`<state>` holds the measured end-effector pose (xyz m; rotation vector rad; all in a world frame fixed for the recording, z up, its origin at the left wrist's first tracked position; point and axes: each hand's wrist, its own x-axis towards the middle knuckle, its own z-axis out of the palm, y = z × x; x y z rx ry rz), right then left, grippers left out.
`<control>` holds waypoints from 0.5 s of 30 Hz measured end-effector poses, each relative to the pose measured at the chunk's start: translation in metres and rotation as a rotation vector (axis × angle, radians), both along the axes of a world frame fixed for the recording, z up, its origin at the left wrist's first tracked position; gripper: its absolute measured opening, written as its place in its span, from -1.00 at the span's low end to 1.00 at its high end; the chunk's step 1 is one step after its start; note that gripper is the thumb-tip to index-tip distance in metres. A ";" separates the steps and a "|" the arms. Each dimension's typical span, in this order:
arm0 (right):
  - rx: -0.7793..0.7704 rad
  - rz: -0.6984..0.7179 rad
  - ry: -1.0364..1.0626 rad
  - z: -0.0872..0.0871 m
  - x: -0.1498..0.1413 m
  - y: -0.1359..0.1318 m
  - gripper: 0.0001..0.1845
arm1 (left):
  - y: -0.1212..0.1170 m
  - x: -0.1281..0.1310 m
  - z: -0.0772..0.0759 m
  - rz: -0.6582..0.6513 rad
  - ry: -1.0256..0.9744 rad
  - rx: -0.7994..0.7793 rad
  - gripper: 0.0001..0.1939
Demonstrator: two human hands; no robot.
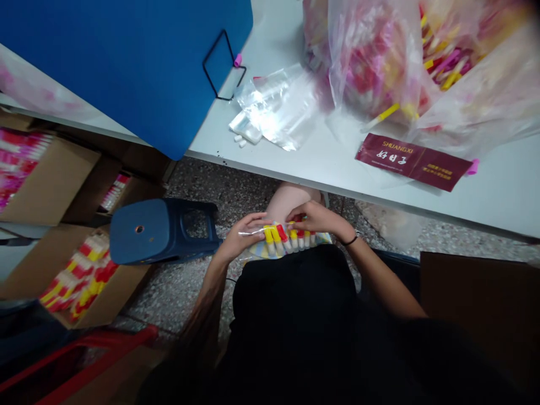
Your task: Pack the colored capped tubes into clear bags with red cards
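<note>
On my lap lies a row of white tubes with yellow and red caps [284,239], several of them side by side inside a transparent plastic sleeve [255,232]. My left hand [242,236] grips the sleeve at the left end of the row. My right hand [314,219] rests over the caps at the right end, its fingers pinching the tubes through the plastic. A patterned cloth or card [264,250] shows beneath the row. The tubes under my right palm are hidden.
Above my hands, a white table edge [295,169] holds bulging plastic bags of tubes [371,62], a flat transparent bag [274,107] and a maroon SHUANGXI card [413,162]. A blue board [126,67] stands at the left. Cardboard boxes of tubes [80,275] and a blue stool [160,230] sit on the floor at the left.
</note>
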<state>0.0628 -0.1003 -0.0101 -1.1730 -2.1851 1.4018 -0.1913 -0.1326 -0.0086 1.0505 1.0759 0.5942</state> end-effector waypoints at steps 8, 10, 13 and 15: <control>-0.033 0.050 0.023 0.000 -0.011 -0.001 -0.80 | -0.005 0.013 -0.002 0.048 0.124 0.319 -0.84; -0.032 0.028 0.056 0.003 -0.009 -0.004 -0.80 | -0.009 0.017 -0.006 0.101 0.168 0.343 -0.86; 0.015 -0.016 0.098 0.006 -0.007 -0.005 -0.78 | -0.011 0.021 -0.006 0.191 0.283 0.471 -0.86; 0.055 -0.064 0.115 0.006 -0.008 -0.005 -0.77 | -0.009 0.023 -0.002 0.227 0.320 0.558 -0.79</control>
